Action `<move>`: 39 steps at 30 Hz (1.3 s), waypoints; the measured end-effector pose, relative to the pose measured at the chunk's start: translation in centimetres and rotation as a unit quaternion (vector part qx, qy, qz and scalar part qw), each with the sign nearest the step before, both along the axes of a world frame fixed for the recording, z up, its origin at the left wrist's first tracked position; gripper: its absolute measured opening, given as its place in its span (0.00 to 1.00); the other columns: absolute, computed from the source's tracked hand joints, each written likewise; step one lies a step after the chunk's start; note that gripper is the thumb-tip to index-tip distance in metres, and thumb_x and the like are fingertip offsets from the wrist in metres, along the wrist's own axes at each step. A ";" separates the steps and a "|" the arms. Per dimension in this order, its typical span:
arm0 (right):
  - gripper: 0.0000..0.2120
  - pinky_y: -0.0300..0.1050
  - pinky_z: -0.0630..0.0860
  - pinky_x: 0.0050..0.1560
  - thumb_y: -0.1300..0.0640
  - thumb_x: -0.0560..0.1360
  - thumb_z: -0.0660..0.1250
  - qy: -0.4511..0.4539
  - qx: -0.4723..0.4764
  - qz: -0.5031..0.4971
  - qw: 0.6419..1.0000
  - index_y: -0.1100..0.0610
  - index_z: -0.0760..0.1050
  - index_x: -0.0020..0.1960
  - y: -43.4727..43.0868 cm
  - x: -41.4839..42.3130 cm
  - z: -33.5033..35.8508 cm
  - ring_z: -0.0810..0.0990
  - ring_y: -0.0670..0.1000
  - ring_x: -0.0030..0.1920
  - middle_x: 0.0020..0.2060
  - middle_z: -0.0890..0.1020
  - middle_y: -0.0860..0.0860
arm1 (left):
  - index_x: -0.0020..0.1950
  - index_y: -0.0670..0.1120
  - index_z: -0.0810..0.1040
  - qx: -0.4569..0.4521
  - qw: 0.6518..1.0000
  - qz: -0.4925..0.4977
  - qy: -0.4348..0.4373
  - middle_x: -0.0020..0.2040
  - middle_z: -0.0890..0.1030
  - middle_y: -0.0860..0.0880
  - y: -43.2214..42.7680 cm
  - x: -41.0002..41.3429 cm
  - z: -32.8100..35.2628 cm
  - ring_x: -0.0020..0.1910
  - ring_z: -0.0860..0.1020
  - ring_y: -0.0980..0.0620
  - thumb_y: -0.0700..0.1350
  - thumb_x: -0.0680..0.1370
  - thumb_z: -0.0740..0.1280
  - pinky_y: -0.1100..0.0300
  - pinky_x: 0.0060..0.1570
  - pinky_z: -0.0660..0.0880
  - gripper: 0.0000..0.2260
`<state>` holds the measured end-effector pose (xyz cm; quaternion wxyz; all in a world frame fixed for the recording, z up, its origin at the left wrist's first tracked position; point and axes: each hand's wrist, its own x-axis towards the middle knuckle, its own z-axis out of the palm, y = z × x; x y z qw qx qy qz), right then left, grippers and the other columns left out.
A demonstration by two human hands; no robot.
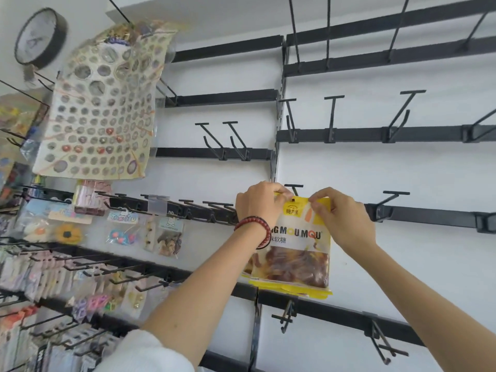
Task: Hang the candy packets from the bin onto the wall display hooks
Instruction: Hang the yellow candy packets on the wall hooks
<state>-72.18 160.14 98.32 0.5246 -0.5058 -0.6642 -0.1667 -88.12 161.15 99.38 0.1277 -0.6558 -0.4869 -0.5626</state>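
Pinching top edge of candy packet (298,245) with left hand (257,202) and right hand (341,216) just below hook (294,187), seemingly aligning its hole for threading on.

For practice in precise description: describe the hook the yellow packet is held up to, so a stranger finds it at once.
On the white wall, follow the black upright down to the two hands. The hook shows its T-shaped tip just above the yellow packet, between left hand and right hand. The hooks to its right on that rail stand bare.
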 end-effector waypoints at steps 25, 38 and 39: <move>0.15 0.46 0.65 0.61 0.45 0.77 0.58 -0.340 -0.223 -0.068 0.911 0.48 0.74 0.60 -2.7 3.4 -13.7 0.76 0.49 0.58 0.56 0.79 0.45 | 0.60 0.53 0.70 -0.049 0.974 0.040 0.215 0.53 0.76 0.56 -1.7 -3.3 -12.7 0.49 0.76 0.54 0.51 0.78 0.60 0.60 0.39 0.72 0.11; 0.18 0.47 0.65 0.55 0.38 0.77 0.53 -0.394 -0.230 -0.019 0.890 0.47 0.74 0.57 -3.3 1.0 -25.8 0.77 0.51 0.55 0.51 0.81 0.45 | 0.47 0.54 0.77 -0.285 0.917 -0.007 0.278 0.47 0.79 0.58 -3.7 -4.2 -28.9 0.43 0.76 0.57 0.50 0.77 0.61 0.62 0.35 0.70 0.06; 0.18 0.47 0.65 0.55 0.38 0.77 0.54 -0.375 -0.256 -0.008 0.891 0.47 0.74 0.57 -3.2 1.0 -27.6 0.77 0.50 0.54 0.50 0.81 0.45 | 0.47 0.54 0.77 -0.306 0.911 -0.008 0.277 0.47 0.80 0.58 -3.8 -4.4 -30.7 0.43 0.76 0.57 0.50 0.77 0.61 0.62 0.34 0.69 0.06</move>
